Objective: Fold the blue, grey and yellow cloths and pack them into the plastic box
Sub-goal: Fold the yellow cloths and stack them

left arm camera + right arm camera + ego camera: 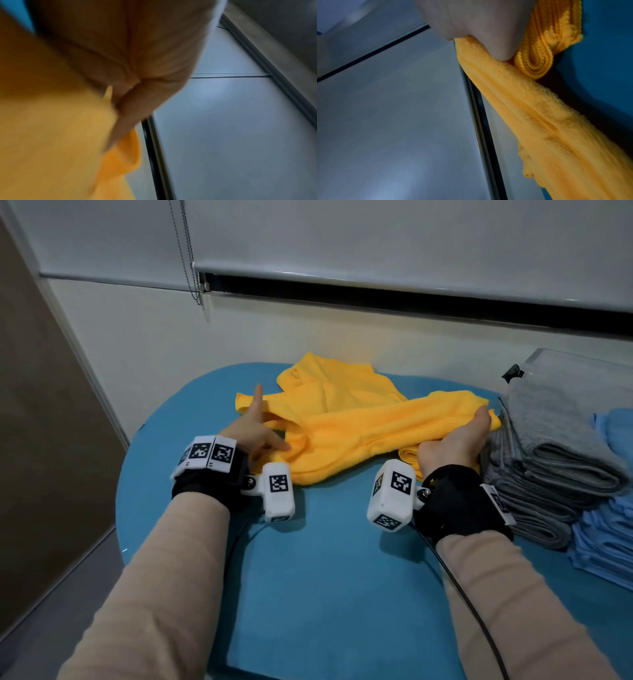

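A yellow cloth [359, 436] lies stretched left to right across the blue table [325, 577], lifted slightly between my hands. My left hand [263, 440] holds its left end, thumb on top of the fabric and index finger pointing straight ahead. My right hand [459, 436] grips the right end, fingers curled over the bunched fabric. In the right wrist view the thumb presses the yellow cloth [539, 115] beside folded layers. The left wrist view is blurred, with yellow cloth [51, 128] under the palm. The clear plastic box [548, 361] with a black clasp stands at the far right.
More crumpled yellow cloth [329, 381] lies behind, near the wall. A stack of folded grey cloths [555, 470] sits right beside my right hand, with folded blue cloths [609, 535] nearer the right edge. Black cables trail from both wrists over the near table.
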A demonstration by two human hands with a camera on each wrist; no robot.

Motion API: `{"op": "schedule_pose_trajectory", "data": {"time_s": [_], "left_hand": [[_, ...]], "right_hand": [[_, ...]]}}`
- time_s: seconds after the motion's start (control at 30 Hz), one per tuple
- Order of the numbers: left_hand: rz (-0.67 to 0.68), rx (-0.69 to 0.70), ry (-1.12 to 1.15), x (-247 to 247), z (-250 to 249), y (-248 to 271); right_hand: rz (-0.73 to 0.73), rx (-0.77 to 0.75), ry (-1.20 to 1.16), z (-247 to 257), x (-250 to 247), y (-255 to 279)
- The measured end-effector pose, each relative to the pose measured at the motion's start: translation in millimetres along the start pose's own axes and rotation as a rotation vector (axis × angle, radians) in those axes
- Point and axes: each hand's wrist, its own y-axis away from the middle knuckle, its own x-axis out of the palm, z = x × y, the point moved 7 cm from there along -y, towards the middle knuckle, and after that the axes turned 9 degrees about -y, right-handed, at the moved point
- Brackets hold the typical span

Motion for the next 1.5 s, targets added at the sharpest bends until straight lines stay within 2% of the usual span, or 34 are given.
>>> {"op": "schedule_pose_trajectory", "data": {"time_s": [0.03,0.1,0.17,0.23,0.3,0.4,0.47,0.53,0.7,0.8,0.9,1.03,1.27,1.43,1.5], "left_hand": [[-0.113,-0.004,-0.028,-10.8,2.6,-2.5],[-0.365,-0.010,0.121,-35.7,6.9,0.2],[-0.506,-0.044,0.312,-52.9,17.7,1.6],[-0.453,-0.085,0.316,-50.4,21.4,1.7],[-0.289,-0.116,0.243,-35.0,17.1,4.5],[-0.104,-0.148,0.025,-19.3,10.5,10.6],[-0.056,-0.147,-0.187,-20.4,9.1,12.6],[-0.054,-0.141,-0.207,-21.2,8.9,13.1],[-0.347,-0.063,0.020,-39.8,7.3,13.9],[-0.438,-0.069,0.267,-48.8,9.4,18.1],[-0.418,-0.017,0.478,-48.9,7.6,17.4],[-0.293,0.054,0.630,-33.6,-5.4,18.8],[-0.287,0.033,1.009,-29.7,0.5,19.7],[-0.310,0.047,1.006,-29.6,1.3,16.7],[-0.329,0.047,0.978,-30.9,2.8,15.4]], "right_hand": [[0.004,-0.002,-0.013,0.5,0.0,-0.1],[0.012,0.002,-0.042,-1.1,-0.1,-3.4],[0.036,-0.003,-0.069,-1.6,1.3,-7.0],[0.078,0.021,-0.055,-4.1,5.3,-6.4],[0.117,0.024,0.091,-7.4,8.4,-5.8],[0.140,-0.144,0.402,-5.6,10.4,-7.4],[0.143,-0.239,0.494,-3.1,9.5,-9.2],[0.120,-0.269,0.499,-1.9,6.9,-13.0],[-0.043,-0.274,0.468,8.0,-5.0,-18.8],[-0.039,-0.290,0.439,11.4,-4.7,-18.7],[0.026,-0.287,0.456,9.4,0.0,-17.7],[0.039,-0.309,0.484,9.0,-0.3,-19.3],[-0.007,-0.234,0.408,5.3,-3.9,-25.5],[0.073,-0.148,0.375,-0.9,2.8,-19.7],[0.071,-0.166,0.402,-1.2,2.1,-19.3]]}}
